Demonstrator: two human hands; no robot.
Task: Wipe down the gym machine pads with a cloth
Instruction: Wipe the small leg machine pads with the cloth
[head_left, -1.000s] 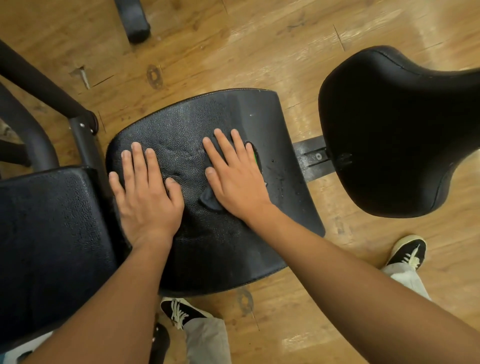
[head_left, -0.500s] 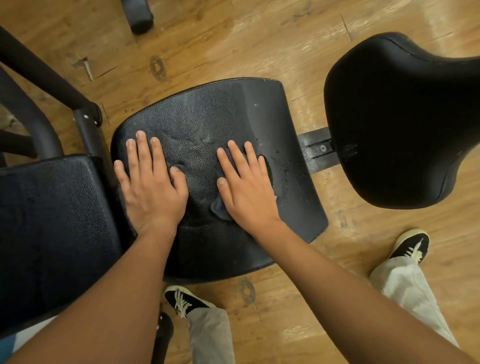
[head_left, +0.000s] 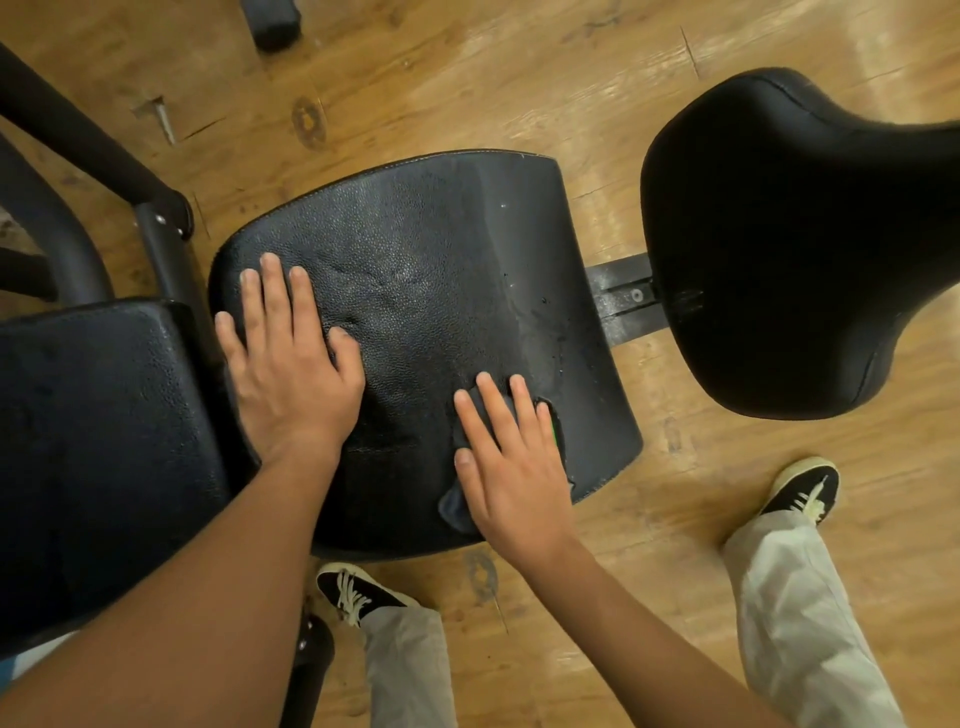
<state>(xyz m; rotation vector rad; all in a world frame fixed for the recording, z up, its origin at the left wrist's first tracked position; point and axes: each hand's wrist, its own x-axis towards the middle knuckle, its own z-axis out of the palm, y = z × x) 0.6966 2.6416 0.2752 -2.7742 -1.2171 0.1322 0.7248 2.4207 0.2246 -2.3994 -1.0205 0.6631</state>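
Right hand (head_left: 511, 467) slid toward the near edge of the pebbled black pad (head_left: 441, 249), fingers flat, pressing the dark cloth (head_left: 457, 506) beneath it. Left hand (head_left: 291, 369) flat on the pad's left side; hands apart.

the head view looks steeply down, close over the pad (head_left: 415, 291) and floor (head_left: 519, 78).
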